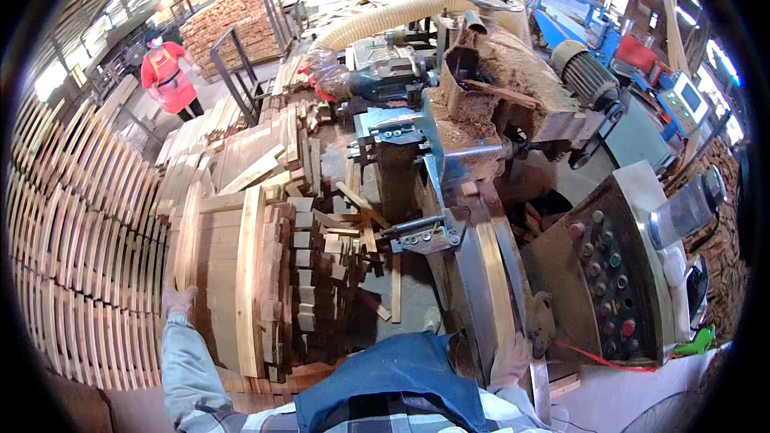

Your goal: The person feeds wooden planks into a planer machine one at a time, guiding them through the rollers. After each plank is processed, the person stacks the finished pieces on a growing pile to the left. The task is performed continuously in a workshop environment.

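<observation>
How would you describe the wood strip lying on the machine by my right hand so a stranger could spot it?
Start at the woodworking machine with the grey button panel. Left of the panel a metal feed bed runs toward you; the pale wood strip lies on it, above the right hand. Unlike the stacked slats on the left, it lies alone.

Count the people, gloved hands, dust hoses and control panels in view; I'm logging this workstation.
Gloved hands: 2, left hand on the stacked boards, right hand at the machine bed
Co-worker in red: 1
Dust hoses: 2
Control panels: 2, the second smaller, far right
Total: 7
</observation>
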`<control>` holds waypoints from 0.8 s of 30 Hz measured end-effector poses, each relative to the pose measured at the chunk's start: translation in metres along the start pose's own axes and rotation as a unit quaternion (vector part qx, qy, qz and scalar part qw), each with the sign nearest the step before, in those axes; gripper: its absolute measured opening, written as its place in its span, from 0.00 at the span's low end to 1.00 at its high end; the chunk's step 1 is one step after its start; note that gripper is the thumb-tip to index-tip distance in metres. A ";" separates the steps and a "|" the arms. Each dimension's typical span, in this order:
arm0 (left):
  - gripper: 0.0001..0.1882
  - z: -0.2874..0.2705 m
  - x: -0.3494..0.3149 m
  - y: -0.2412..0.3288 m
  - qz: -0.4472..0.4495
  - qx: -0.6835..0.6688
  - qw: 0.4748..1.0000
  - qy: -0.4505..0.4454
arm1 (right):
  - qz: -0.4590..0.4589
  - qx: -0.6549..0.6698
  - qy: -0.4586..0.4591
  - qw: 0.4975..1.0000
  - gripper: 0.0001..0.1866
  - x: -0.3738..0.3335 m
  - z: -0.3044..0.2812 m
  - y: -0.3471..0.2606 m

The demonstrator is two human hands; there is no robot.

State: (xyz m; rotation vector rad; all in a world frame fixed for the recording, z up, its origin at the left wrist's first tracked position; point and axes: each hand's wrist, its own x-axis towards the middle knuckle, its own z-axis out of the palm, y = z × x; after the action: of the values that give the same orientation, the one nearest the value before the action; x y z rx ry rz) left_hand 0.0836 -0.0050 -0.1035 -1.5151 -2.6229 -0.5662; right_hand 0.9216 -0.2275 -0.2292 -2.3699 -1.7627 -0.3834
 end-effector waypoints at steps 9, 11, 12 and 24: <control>0.39 -0.124 -0.019 0.239 0.217 0.092 0.968 -0.082 | 0.058 0.003 -0.236 0.970 0.32 0.205 0.132 -0.018; 0.37 -0.131 -0.023 0.294 0.274 0.205 0.933 -0.108 | 0.025 -0.011 -0.162 0.986 0.31 0.222 0.143 -0.040; 0.36 -0.129 -0.024 0.333 0.295 0.250 0.910 -0.148 | -0.017 0.005 -0.015 1.000 0.30 0.222 0.157 -0.037; 0.27 -0.064 -0.113 0.530 0.700 0.234 0.613 -0.282 | -0.182 0.293 -0.107 0.933 0.47 0.187 -0.068 -0.143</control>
State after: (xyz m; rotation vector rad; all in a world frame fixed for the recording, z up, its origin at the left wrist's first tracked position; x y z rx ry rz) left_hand 0.5825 0.1182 0.0796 -2.9167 -0.7101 0.7617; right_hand 0.8278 -0.0339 -0.1112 -1.7189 -2.0473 0.3393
